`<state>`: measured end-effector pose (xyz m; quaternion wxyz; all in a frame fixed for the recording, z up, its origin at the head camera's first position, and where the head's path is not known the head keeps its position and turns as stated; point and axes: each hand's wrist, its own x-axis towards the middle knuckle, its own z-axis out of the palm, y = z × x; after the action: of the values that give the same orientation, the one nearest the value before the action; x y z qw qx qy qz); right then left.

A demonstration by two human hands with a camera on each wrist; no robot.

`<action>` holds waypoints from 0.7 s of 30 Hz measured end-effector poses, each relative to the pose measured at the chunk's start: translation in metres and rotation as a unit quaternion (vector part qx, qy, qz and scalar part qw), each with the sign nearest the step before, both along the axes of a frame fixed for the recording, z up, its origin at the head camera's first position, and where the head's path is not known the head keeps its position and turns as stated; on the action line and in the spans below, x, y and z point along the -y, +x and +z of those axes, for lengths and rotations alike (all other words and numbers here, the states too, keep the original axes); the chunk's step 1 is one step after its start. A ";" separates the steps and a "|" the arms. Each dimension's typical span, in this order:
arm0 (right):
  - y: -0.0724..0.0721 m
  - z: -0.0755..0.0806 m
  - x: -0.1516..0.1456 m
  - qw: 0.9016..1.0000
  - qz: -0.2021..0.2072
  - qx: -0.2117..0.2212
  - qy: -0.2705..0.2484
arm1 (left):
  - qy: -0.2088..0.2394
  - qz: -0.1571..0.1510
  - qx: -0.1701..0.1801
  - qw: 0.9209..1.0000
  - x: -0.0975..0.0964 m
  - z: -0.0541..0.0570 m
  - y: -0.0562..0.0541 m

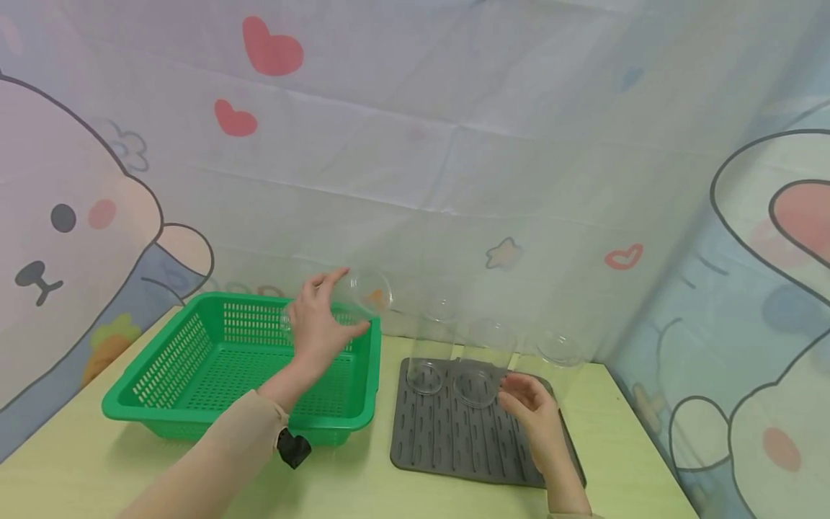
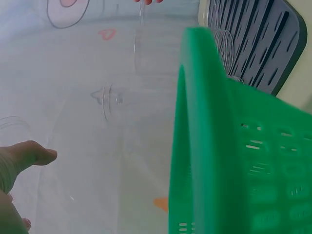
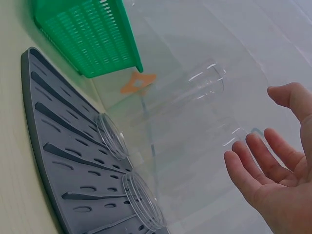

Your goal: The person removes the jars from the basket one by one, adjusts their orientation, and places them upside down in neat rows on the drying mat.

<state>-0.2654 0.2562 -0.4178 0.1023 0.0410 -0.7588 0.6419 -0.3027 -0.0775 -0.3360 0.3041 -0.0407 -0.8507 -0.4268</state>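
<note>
Over the right rear part of the green basket [image 1: 243, 427], my left hand [image 1: 318, 328] grips a clear glass [image 1: 371, 290] lying roughly sideways, its round end facing right. In the left wrist view the thumb [image 2: 34, 153] shows, but the glass is hard to make out. My right hand [image 1: 534, 414] is over the drying mat with its fingers loosely bent and parted from the thumb. It is nearest to a clear glass [image 1: 476, 389] standing on the mat. A taller, narrower clear glass [image 1: 425, 378] stands to its left. Another clear glass rim [image 1: 560, 348] appears behind the right hand, its base hidden.
The grey ribbed drying mat [image 1: 447, 440] lies on the light yellow table [image 1: 350, 486], right of the basket. A printed cloth [image 1: 389, 144] hangs behind the table.
</note>
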 end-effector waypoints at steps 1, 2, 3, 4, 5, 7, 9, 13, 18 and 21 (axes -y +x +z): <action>0.000 0.000 0.000 1.000 0.004 -0.002 -0.003 | -0.012 0.004 -0.006 1.000 -0.003 -0.001 0.002; 0.000 -0.001 0.001 1.000 0.008 -0.003 -0.006 | -0.025 0.007 -0.014 1.000 -0.005 -0.001 0.004; 0.000 -0.001 0.001 1.000 0.012 -0.006 -0.006 | -0.036 0.010 -0.022 0.999 -0.008 -0.002 0.006; 0.000 -0.001 0.002 1.000 0.016 -0.006 -0.004 | -0.049 0.014 -0.031 0.998 -0.010 -0.003 0.007; 0.000 -0.001 0.002 1.000 0.020 -0.005 -0.003 | -0.061 0.017 -0.039 0.997 -0.012 -0.003 0.009; 0.001 0.000 0.004 1.000 0.024 0.000 0.004 | -0.084 0.023 -0.058 0.995 -0.017 -0.005 0.012; 0.002 0.001 0.006 1.000 0.025 0.009 0.012 | -0.109 0.029 -0.078 0.991 -0.022 -0.007 0.014; 0.002 0.003 0.009 0.999 0.024 0.024 0.017 | -0.155 0.045 -0.127 0.979 -0.034 -0.014 0.018; 0.004 0.006 0.014 0.999 0.033 0.016 0.016 | -0.219 0.075 -0.185 0.955 -0.049 -0.024 0.021; 0.006 0.009 0.017 0.999 0.042 0.012 0.016 | -0.252 0.088 -0.215 0.939 -0.057 -0.031 0.022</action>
<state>-0.2599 0.2388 -0.4092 0.0652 0.0666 -0.7678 0.6339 -0.2811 -0.0203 -0.3670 0.4961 -0.1316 -0.8449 -0.1508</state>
